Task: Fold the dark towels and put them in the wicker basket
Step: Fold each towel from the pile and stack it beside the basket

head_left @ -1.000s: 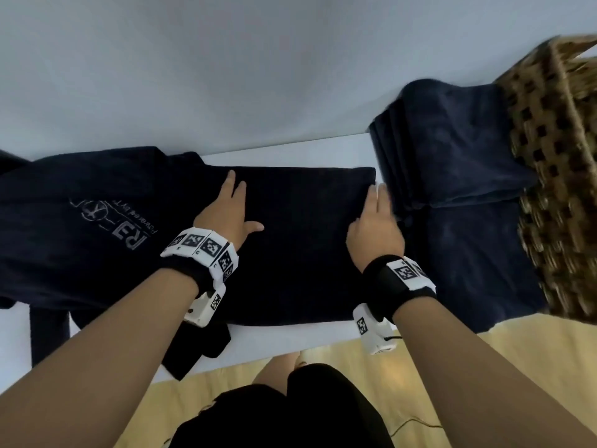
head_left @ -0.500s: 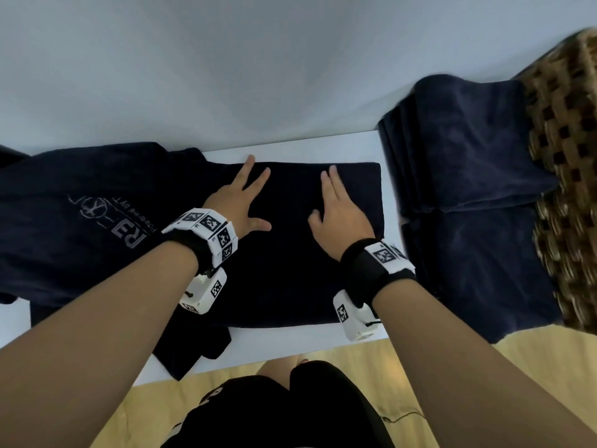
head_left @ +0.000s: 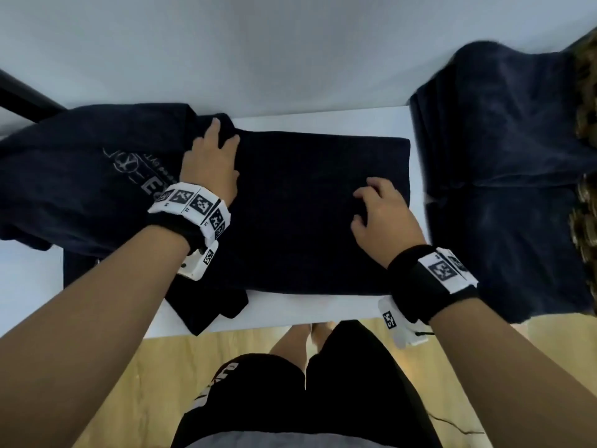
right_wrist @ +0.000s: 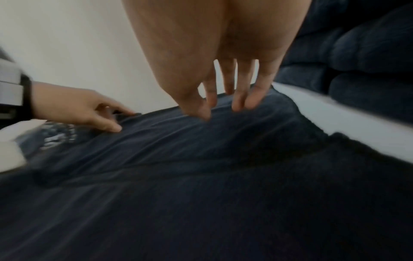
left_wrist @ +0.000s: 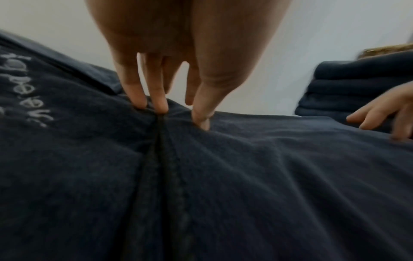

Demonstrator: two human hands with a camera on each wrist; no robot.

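Both forearms reaching forward, bare, each wrist banded with a black strap and white marker blocks. Left hand (head_left: 211,160) palm down, fingers (left_wrist: 156,98) bent, tips digging in beside the thumb. Right hand (head_left: 382,215) arched, fingers (right_wrist: 239,98) loosely curled, only fingertips touching down.

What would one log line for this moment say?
left hand: pinching towel far-left corner | right hand: fingertips on towel | stack: beside basket | stage: folding

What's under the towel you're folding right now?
The folded towel overlaps the printed dark cloth at its left edge; white table shows around it. Anything beneath its middle is covered.
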